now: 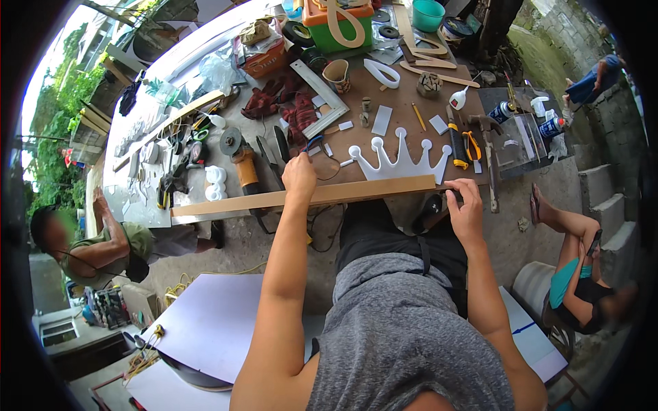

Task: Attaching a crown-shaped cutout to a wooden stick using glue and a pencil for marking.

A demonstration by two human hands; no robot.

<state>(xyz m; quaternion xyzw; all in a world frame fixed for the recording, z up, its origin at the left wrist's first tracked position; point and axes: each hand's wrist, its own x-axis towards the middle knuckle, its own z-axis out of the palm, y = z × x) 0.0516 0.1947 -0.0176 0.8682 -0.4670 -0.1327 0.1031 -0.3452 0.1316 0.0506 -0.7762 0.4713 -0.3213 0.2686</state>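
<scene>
Saw plain white on the crown cutout [397,166], tan along the wooden strip [370,192] and brown across the surface [402,103]. Noted yellow-orange on the angle grinder [245,170], orange and black on the pliers [472,146], mottled dark red on the gloves [300,114]. Found green and orange on the box [347,39], teal on the bucket [428,17], heathered grey on the shirt [411,335].

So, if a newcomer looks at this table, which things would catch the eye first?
Probably the white crown-shaped cutout, lying just beyond the long brown strip that runs along the near edge of the table. Next might come the angle grinder, to the left of the crown, and the orange-and-green box at the table's far side.
</scene>
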